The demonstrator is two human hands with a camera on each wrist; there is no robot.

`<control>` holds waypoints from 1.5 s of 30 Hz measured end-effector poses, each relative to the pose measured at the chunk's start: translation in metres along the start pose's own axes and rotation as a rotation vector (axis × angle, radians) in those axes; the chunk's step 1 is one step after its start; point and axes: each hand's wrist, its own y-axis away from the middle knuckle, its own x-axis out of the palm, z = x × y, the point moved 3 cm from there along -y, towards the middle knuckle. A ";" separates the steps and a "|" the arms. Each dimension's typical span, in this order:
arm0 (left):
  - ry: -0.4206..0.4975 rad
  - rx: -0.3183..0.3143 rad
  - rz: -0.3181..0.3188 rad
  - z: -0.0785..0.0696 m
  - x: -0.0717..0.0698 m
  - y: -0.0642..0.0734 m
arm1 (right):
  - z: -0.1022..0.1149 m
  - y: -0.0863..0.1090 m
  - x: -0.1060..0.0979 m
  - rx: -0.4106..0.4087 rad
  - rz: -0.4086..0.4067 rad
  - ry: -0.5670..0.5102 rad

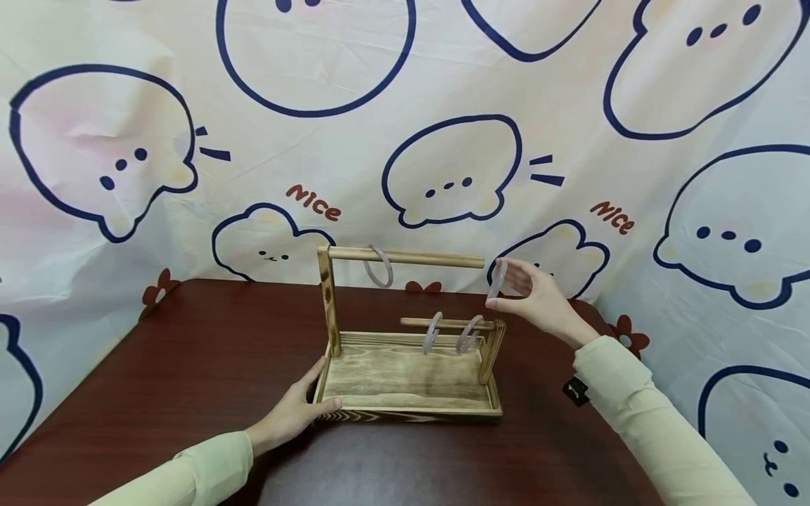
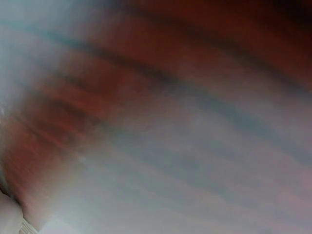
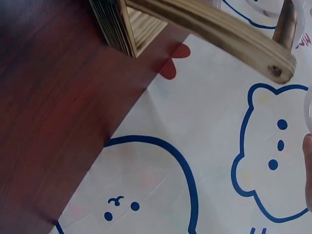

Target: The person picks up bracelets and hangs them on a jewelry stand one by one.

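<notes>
A wooden bangle stand point(image 1: 405, 383) with a tray base rests on the table. My left hand point(image 1: 292, 414) holds the base's front left corner, thumb over the front rim and fingers along the left side. With thumb and fingertips, my right hand point(image 1: 538, 299) pinches a pale translucent bangle point(image 1: 497, 280) just off the free end of the upper bar point(image 1: 436, 260). Another bangle point(image 1: 380, 267) hangs on that bar, nearer its post. Two more bangles point(image 1: 432, 334) hang on the lower bar point(image 1: 411, 322). At the right wrist view's edge show a fingertip point(image 3: 308, 168) and part of a bangle point(image 3: 308, 109).
The dark red-brown table point(image 1: 209, 365) runs back to a white cloth point(image 1: 354, 161) printed with cartoon figures. A small black device point(image 1: 576, 391) sits at the right wrist. The left wrist view is mostly blurred.
</notes>
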 end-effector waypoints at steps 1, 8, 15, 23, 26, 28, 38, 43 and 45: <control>0.001 0.000 -0.001 0.000 0.000 0.000 | 0.000 -0.001 -0.001 0.004 -0.001 -0.001; 0.017 0.007 -0.005 0.001 0.000 0.000 | 0.005 -0.012 -0.006 0.009 0.024 0.017; 0.017 0.016 -0.010 0.000 0.000 -0.002 | 0.013 -0.023 -0.007 -0.012 0.042 0.055; 0.010 0.025 -0.019 0.000 0.001 -0.002 | 0.024 -0.032 -0.004 -0.060 0.059 0.069; 0.010 0.027 -0.020 0.000 0.001 -0.002 | 0.029 -0.036 -0.003 -0.075 0.066 0.085; 0.011 0.028 -0.020 0.000 0.001 -0.002 | 0.032 -0.040 -0.002 -0.084 0.069 0.102; 0.022 0.004 0.001 -0.001 0.001 0.000 | 0.047 -0.050 0.004 -0.080 0.117 0.135; 0.036 0.003 0.007 -0.002 0.000 0.000 | 0.054 -0.058 0.011 -0.102 0.132 0.124; 0.034 0.000 0.008 -0.002 0.000 0.000 | 0.056 -0.061 0.014 -0.119 0.134 0.120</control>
